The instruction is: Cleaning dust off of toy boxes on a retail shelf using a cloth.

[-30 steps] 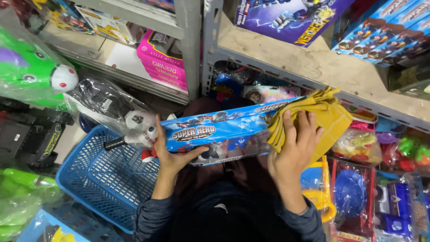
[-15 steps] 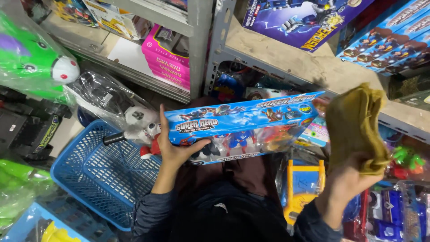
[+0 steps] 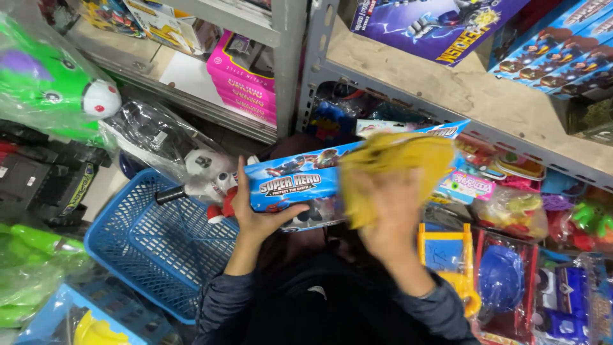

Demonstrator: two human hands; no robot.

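Head view: left hand (image 3: 255,217) gripping blue toy box (image 3: 306,185), fingers curled round its end; right hand (image 3: 389,211), blurred, pressing yellow cloth (image 3: 396,166) against box at 3 o'clock, finger state unclear.

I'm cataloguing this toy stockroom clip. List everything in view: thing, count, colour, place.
toy box: one, blue, long, held in front of the shelves
cloth: one, yellow, blurred, against the box
basket: one, blue plastic, lower left
pink boxes: a stack, on the left shelf
purple box: one, on the upper right shelf
green toy: one, bagged, far left
left hand: grips the box's left end
right hand: presses the cloth on the box
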